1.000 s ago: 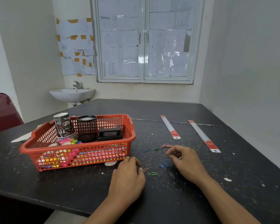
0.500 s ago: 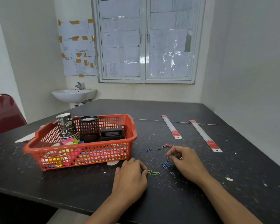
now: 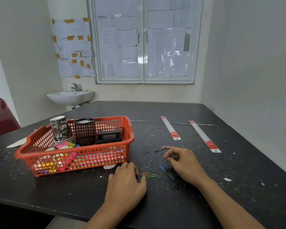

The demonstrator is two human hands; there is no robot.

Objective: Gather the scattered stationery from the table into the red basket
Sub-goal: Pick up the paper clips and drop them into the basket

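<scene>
Where the table [image 3: 73,189] met its near edge under both forearms, the left hand [image 3: 125,184] lay curled, pinching a dark clip [image 3: 137,179]. The right hand [image 3: 184,164] curled over blue clips [image 3: 163,166]; whether it gripped one was unclear. More clips [image 3: 153,175] lay between the hands. The basket [image 3: 89,159] sat just beyond the left hand, two rulers [image 3: 170,128] lay beyond the right, and open tabletop ran on to the far edge.

One red basket [image 3: 97,158] at ten o'clock, in it one stack of paper cups [image 3: 60,129], one black mesh pot [image 3: 84,129], one black box [image 3: 108,136], two white rulers [image 3: 170,128] at one o'clock, about eleven loose paper clips [image 3: 152,175] at centre, one sink [image 3: 70,96] at eleven o'clock
</scene>
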